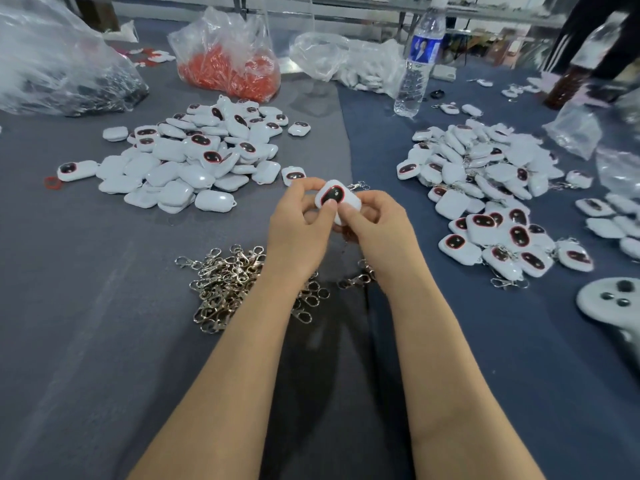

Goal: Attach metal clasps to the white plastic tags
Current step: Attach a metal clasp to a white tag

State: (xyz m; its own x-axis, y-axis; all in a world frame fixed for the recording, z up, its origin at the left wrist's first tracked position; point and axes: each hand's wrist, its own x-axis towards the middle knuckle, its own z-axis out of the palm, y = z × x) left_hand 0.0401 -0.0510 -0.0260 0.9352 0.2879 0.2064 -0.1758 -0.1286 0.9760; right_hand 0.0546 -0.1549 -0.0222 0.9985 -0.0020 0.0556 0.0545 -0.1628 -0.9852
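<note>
Fingers (306, 186) of the left hand (298, 226) were curled round a white plastic tag (348, 200), with the thumb pressed on its dark, red-rimmed oval. The right hand (375, 223) pinched the same tag from the other side, fingers bent. The tag was held up off the table between both hands. A metal clasp (358, 186) stuck out at its far corner, though whether it was fully hooked on could not be told.

Near the wrists, a heap of loose clasps (225, 285) lay on the grey cloth (86, 306), partly hidden by the left forearm. A pile of bare tags (194, 157) sat further away on the left. On the blue cloth (519, 341) to the right lay a second pile of tags (485, 188), some with clasps showing among them.

At the far side stood a water bottle (417, 60), upright. To its left was a clear bag of red pieces (228, 67). A large clear bag (59, 64) lay at the far left. A white controller-like object (609, 299) rested at the right edge.
</note>
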